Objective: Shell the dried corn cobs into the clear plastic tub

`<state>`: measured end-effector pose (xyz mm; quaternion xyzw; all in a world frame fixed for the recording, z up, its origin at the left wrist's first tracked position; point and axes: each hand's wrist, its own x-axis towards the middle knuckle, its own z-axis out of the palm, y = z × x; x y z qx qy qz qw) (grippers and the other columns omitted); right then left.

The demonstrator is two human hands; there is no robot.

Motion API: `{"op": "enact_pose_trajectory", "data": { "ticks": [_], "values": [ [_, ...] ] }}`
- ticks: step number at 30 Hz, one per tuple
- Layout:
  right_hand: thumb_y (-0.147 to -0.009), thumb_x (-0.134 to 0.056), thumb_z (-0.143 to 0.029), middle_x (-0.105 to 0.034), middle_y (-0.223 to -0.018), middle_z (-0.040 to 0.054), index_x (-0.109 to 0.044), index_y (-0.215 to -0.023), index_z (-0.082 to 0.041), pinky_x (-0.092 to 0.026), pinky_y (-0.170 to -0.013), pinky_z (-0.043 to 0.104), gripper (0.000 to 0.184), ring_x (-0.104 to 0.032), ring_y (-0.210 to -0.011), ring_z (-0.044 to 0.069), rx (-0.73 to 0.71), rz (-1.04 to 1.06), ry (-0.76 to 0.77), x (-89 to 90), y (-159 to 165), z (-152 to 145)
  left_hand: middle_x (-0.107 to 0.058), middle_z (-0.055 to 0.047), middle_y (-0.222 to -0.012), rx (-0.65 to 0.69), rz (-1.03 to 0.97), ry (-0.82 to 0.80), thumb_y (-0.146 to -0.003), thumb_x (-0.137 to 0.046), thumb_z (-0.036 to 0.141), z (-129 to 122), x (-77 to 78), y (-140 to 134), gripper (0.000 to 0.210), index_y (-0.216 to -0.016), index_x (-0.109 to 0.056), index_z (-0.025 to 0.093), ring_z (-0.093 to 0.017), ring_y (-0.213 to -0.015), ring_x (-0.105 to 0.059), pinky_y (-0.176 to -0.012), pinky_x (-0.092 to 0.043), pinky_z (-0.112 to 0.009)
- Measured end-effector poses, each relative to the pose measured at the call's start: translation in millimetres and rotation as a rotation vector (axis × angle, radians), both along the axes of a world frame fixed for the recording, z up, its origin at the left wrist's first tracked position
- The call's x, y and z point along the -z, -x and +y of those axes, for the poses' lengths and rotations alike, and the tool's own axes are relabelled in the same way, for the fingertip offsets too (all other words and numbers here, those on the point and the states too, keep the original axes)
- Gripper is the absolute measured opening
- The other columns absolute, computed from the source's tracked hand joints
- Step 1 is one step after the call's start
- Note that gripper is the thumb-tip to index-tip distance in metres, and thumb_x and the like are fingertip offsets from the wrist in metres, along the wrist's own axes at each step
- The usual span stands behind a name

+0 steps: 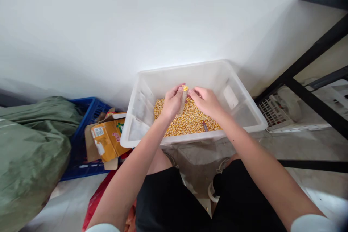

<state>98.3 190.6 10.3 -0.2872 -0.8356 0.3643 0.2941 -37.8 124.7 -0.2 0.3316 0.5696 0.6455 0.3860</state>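
Left hand [171,103] closing around mostly bare corn cob [182,104], holding it above loose kernels [187,124] in plastic tub [181,74]. Right hand [206,102] curling fingers beside cob's kernel-tipped upper end; cannot tell whether pinching.

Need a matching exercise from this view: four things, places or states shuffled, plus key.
Things
1. Pale, mostly bare corn cob
2. Loose yellow corn kernels
3. Translucent white plastic bin
4. Blue plastic crate

Places or states
A. Left of the bin
B. Spread loose across the bin's inside
C. Gripped in the left hand
D. Open-topped, below both hands

Pairs: 1-C, 2-B, 3-D, 4-A
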Motion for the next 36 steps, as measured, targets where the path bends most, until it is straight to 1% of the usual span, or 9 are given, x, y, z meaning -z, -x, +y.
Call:
{"op": "enact_pose_trajectory", "data": {
  "ticks": [5,9,15,20,24,28,31,34,36],
  "values": [
    [-0.097,-0.040,-0.062,-0.050,-0.058,-0.0004,-0.043,-0.065,-0.023,-0.028,-0.056,0.031,0.050,-0.045,-0.055,0.014,0.017,0.000,0.016,-1.3,1.1,-1.7,-0.072,-0.004,-0.087,0.028,0.059,-0.032,-0.089,-0.061,0.029,-0.6,-1.4,-3.2,0.026,-0.111,-0.069,0.018,-0.012,-0.076,-0.064,-0.068,-0.053,-0.022],
    [-0.095,-0.041,-0.065,-0.051,-0.058,-0.0002,-0.040,-0.065,-0.023,-0.028,-0.055,0.031,0.051,-0.045,-0.054,0.014,0.037,-0.051,0.031,-1.1,1.9,-0.9,-0.074,-0.004,-0.094,0.057,0.046,-0.050,-0.086,-0.065,0.027,-1.6,-1.7,-3.3,0.027,-0.111,-0.071,0.019,-0.013,-0.087,-0.067,-0.079,-0.052,-0.023],
    [-0.101,-0.034,-0.053,-0.052,-0.061,0.0016,-0.039,-0.071,-0.024,-0.028,-0.058,0.032,0.043,-0.048,-0.058,0.017,-0.012,-0.103,-0.018,3.2,4.2,1.3,-0.075,-0.006,-0.095,0.057,0.067,-0.035,-0.085,-0.067,0.028,-1.4,-0.8,-2.0,0.027,-0.109,-0.072,0.016,-0.015,-0.089,-0.067,-0.084,-0.052,-0.028],
    [-0.103,-0.032,-0.039,-0.052,-0.063,0.0016,-0.040,-0.071,-0.023,-0.029,-0.059,0.031,0.037,-0.048,-0.059,0.016,-0.033,-0.095,-0.049,3.4,3.7,1.0,-0.074,-0.005,-0.084,0.084,0.048,-0.045,-0.084,-0.068,0.034,-1.2,1.8,-0.5,0.035,-0.112,-0.072,0.014,-0.013,-0.079,-0.064,-0.077,-0.051,-0.027],
    [-0.103,-0.031,-0.039,-0.055,-0.063,0.0005,-0.044,-0.073,-0.022,-0.031,-0.058,0.030,0.037,-0.050,-0.058,0.015,-0.080,-0.080,0.060,3.5,1.8,2.9,-0.072,-0.004,-0.079,0.100,-0.042,-0.047,-0.083,-0.069,0.039,-1.2,3.1,1.2,0.040,-0.113,-0.071,0.013,-0.012,-0.072,-0.063,-0.071,-0.050,-0.025],
    [-0.097,-0.044,-0.034,-0.064,-0.073,0.0006,-0.052,-0.078,-0.022,-0.034,-0.059,0.029,0.024,-0.056,-0.064,0.015,-0.080,-0.074,0.133,4.0,0.1,4.2,-0.072,-0.005,-0.081,0.062,-0.089,-0.045,-0.082,-0.070,0.037,-0.3,4.1,2.9,0.036,-0.109,-0.072,0.014,-0.013,-0.072,-0.063,-0.069,-0.049,-0.025],
    [-0.096,-0.048,-0.040,-0.064,-0.073,0.0002,-0.052,-0.076,-0.022,-0.034,-0.061,0.029,0.027,-0.056,-0.067,0.015,-0.013,-0.070,0.059,2.0,-0.5,2.3,-0.073,-0.006,-0.085,0.046,-0.049,-0.046,-0.082,-0.070,0.036,0.3,4.8,3.0,0.032,-0.105,-0.073,0.014,-0.014,-0.076,-0.064,-0.071,-0.049,-0.025],
    [-0.098,-0.043,-0.051,-0.058,-0.065,0.0004,-0.046,-0.072,-0.022,-0.030,-0.058,0.030,0.039,-0.051,-0.061,0.016,0.033,-0.091,-0.027,0.4,0.5,0.1,-0.074,-0.007,-0.088,0.068,0.003,-0.057,-0.082,-0.070,0.037,0.6,5.6,2.2,0.032,-0.104,-0.074,0.015,-0.016,-0.084,-0.066,-0.076,-0.050,-0.027],
    [-0.099,-0.039,-0.054,-0.053,-0.060,0.0002,-0.041,-0.071,-0.023,-0.027,-0.057,0.030,0.042,-0.046,-0.057,0.016,0.048,-0.123,-0.080,0.5,1.7,-0.6,-0.074,-0.007,-0.089,0.094,0.014,-0.056,-0.082,-0.070,0.037,0.8,6.0,1.5,0.032,-0.105,-0.074,0.015,-0.017,-0.087,-0.066,-0.078,-0.051,-0.028]
  ]
}}
